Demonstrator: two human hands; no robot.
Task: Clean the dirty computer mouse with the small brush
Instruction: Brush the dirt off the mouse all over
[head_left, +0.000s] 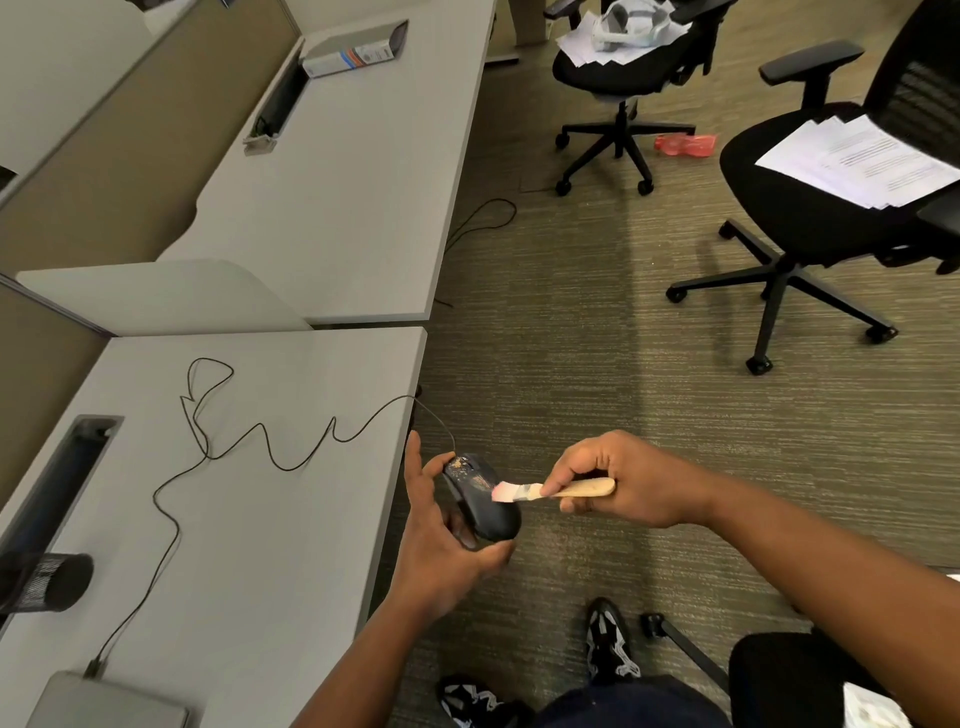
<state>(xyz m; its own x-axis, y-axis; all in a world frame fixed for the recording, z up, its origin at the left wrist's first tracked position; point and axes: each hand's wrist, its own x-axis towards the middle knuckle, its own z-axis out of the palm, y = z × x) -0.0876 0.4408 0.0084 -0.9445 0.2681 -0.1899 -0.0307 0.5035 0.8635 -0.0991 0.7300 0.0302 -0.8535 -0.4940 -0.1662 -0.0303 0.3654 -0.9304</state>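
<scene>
fingers (563, 475) pinch brush (550, 489), bristles touching held mouse (485, 501).

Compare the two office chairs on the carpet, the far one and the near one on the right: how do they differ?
The far chair carries crumpled papers and a white headset; the near chair holds a flatter, fanned stack of printed sheets. The far chair has a red bottle lying beside its base; no bottle shows by the near chair. Both are black, with armrests and wheeled star bases.
</scene>
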